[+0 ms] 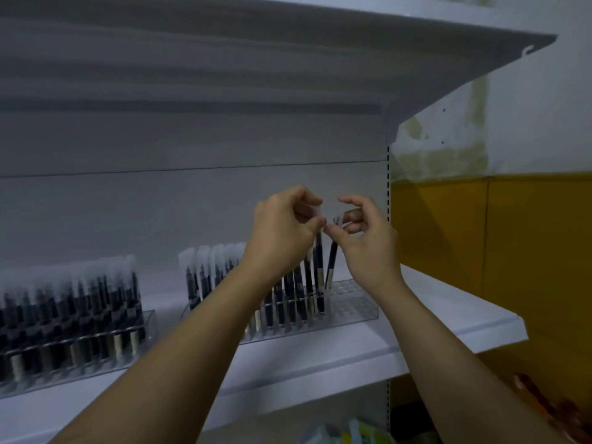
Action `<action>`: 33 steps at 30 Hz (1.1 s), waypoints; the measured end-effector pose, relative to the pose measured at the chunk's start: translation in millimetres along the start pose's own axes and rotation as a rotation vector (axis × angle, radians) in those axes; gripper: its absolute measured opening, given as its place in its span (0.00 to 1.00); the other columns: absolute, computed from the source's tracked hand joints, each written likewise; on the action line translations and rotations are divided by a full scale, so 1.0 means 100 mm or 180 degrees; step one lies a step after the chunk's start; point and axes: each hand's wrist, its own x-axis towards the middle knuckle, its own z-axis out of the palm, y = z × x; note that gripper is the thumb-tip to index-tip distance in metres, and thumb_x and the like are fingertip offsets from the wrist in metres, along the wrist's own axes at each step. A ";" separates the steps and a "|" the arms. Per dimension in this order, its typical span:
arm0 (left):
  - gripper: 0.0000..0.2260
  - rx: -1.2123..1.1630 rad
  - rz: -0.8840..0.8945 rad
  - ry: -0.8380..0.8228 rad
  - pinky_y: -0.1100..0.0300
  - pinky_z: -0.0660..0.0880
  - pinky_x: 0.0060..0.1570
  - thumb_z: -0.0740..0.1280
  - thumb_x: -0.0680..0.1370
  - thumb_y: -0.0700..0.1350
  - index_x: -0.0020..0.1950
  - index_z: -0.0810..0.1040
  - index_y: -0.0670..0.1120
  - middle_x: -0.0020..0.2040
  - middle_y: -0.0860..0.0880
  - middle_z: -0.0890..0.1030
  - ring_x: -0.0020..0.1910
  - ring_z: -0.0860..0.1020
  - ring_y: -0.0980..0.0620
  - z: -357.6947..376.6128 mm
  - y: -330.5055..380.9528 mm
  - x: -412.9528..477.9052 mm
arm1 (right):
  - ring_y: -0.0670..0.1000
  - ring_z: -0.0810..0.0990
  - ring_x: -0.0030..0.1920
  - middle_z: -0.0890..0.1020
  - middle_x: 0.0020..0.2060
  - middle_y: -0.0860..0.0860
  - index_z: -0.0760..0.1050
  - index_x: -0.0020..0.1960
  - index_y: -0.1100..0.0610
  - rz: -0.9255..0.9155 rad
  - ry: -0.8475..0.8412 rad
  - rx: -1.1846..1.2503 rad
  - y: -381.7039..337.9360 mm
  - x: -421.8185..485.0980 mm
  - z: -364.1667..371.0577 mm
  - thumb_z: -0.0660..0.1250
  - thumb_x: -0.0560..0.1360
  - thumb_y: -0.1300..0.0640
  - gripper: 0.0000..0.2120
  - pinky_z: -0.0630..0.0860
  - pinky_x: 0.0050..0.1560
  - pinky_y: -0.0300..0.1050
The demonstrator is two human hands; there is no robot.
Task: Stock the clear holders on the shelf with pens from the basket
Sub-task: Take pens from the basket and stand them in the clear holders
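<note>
- Left hand (285, 219): raised in front of the grey back panel (128, 203), fingers curled, thumb and forefinger pinching the frosted cap of an upright pen (319, 254). Dark barrel running straight down to the right holder.
- Right hand (365, 238): just beside the left hand, thumb tips almost touching. Fingers curled, pinching the cap end of a tilted pen (332, 262).
- Tilted pen: leaning left at the bottom, lower end at the edge of the filled cells. Seated or not, cannot tell.
- Right holder (352, 302): clear, gridded, standing on the white shelf (352, 357) under both hands. Left and middle cells filled, right-end cells showing bare grid.
- Stocked pens (211, 274): upright rows, dark barrels, frosted caps uppermost, partly hidden behind the left forearm.
- Left holder (149, 328): clear, on the same shelf, set apart to the left of the right holder. Packed with a second batch of pens (80, 299), same dark barrels and frosted caps.
- Upper shelf (288, 59): white, underside overhanging the hands.
- Yellow wall panel (480, 235): right of the shelving upright.
- Coloured items (352, 431): below the shelf, too blurred to identify.
</note>
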 end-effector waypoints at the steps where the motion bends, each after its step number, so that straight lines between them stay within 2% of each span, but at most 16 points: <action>1: 0.07 0.0047 0.0011 0.0009 0.70 0.77 0.42 0.73 0.73 0.44 0.49 0.79 0.52 0.41 0.57 0.80 0.41 0.79 0.62 0.02 -0.04 0.01 | 0.37 0.75 0.40 0.75 0.40 0.42 0.72 0.55 0.42 -0.0021 0.0009 0.0005 0.03 0.02 0.03 0.75 0.71 0.55 0.19 0.72 0.38 0.27; 6: 0.06 0.0071 -0.0002 0.0038 0.67 0.77 0.43 0.72 0.74 0.43 0.49 0.78 0.52 0.42 0.55 0.80 0.42 0.79 0.61 0.09 -0.15 -0.03 | 0.38 0.76 0.40 0.76 0.41 0.42 0.72 0.56 0.42 0.0077 0.0012 0.0017 0.17 0.01 0.10 0.75 0.70 0.57 0.19 0.72 0.38 0.26; 12: 0.06 0.0099 -0.0092 0.0067 0.74 0.74 0.39 0.73 0.74 0.45 0.50 0.80 0.52 0.41 0.57 0.80 0.41 0.79 0.63 0.03 -0.18 -0.01 | 0.39 0.77 0.39 0.77 0.42 0.43 0.74 0.57 0.43 0.0170 -0.0428 -0.0199 0.23 -0.08 0.14 0.75 0.71 0.59 0.20 0.70 0.36 0.24; 14: 0.06 0.0221 -0.0103 -0.0081 0.70 0.77 0.41 0.73 0.74 0.46 0.50 0.80 0.52 0.41 0.56 0.81 0.41 0.79 0.62 0.05 -0.21 -0.05 | 0.42 0.77 0.40 0.77 0.43 0.43 0.74 0.60 0.44 0.0136 -0.0708 -0.0560 0.26 -0.15 0.12 0.73 0.72 0.59 0.20 0.71 0.37 0.28; 17: 0.04 0.0466 -0.0228 -0.0221 0.55 0.79 0.50 0.71 0.75 0.47 0.49 0.80 0.51 0.45 0.53 0.82 0.46 0.80 0.56 0.13 -0.25 -0.11 | 0.46 0.76 0.45 0.77 0.48 0.46 0.68 0.69 0.43 0.0020 -0.1078 -0.1179 0.28 -0.28 0.06 0.70 0.75 0.58 0.26 0.75 0.45 0.41; 19: 0.07 0.1027 -0.0207 -0.0056 0.50 0.71 0.61 0.69 0.75 0.51 0.52 0.79 0.53 0.54 0.52 0.81 0.57 0.75 0.50 0.20 -0.28 -0.11 | 0.47 0.77 0.47 0.77 0.49 0.46 0.59 0.73 0.38 0.0098 -0.1315 -0.1320 0.27 -0.34 0.01 0.68 0.77 0.56 0.31 0.76 0.49 0.43; 21: 0.09 0.1327 -0.0222 -0.0023 0.46 0.63 0.66 0.68 0.76 0.53 0.54 0.78 0.54 0.59 0.52 0.78 0.63 0.70 0.47 0.23 -0.30 -0.09 | 0.48 0.78 0.46 0.78 0.49 0.47 0.50 0.74 0.33 0.0180 -0.1593 -0.1450 0.25 -0.37 -0.03 0.66 0.78 0.57 0.36 0.77 0.50 0.44; 24: 0.07 0.1391 -0.0343 -0.0231 0.39 0.54 0.71 0.67 0.76 0.52 0.52 0.78 0.54 0.55 0.54 0.80 0.63 0.72 0.48 0.25 -0.32 -0.07 | 0.49 0.79 0.44 0.80 0.47 0.50 0.43 0.75 0.33 0.0213 -0.1837 -0.1602 0.19 -0.36 -0.08 0.63 0.79 0.61 0.40 0.78 0.48 0.46; 27: 0.05 0.1555 -0.0327 -0.0226 0.39 0.46 0.72 0.66 0.76 0.52 0.50 0.77 0.55 0.51 0.55 0.82 0.62 0.73 0.49 0.26 -0.31 -0.12 | 0.51 0.80 0.41 0.82 0.43 0.51 0.40 0.76 0.35 0.0215 -0.1960 -0.1743 0.17 -0.37 -0.09 0.63 0.77 0.63 0.43 0.80 0.46 0.49; 31: 0.07 0.1702 -0.0197 -0.0231 0.39 0.43 0.72 0.65 0.76 0.51 0.53 0.77 0.54 0.54 0.54 0.81 0.63 0.72 0.49 0.25 -0.28 -0.18 | 0.51 0.80 0.40 0.82 0.41 0.51 0.38 0.76 0.35 0.0253 -0.1972 -0.1716 0.18 -0.39 -0.09 0.64 0.77 0.63 0.45 0.79 0.46 0.48; 33: 0.09 0.1834 -0.0110 -0.0259 0.40 0.40 0.72 0.65 0.76 0.51 0.56 0.78 0.53 0.58 0.53 0.80 0.65 0.71 0.50 0.21 -0.27 -0.23 | 0.53 0.81 0.45 0.82 0.46 0.52 0.35 0.75 0.34 0.0273 -0.1970 -0.1694 0.16 -0.39 -0.10 0.66 0.77 0.60 0.46 0.79 0.49 0.49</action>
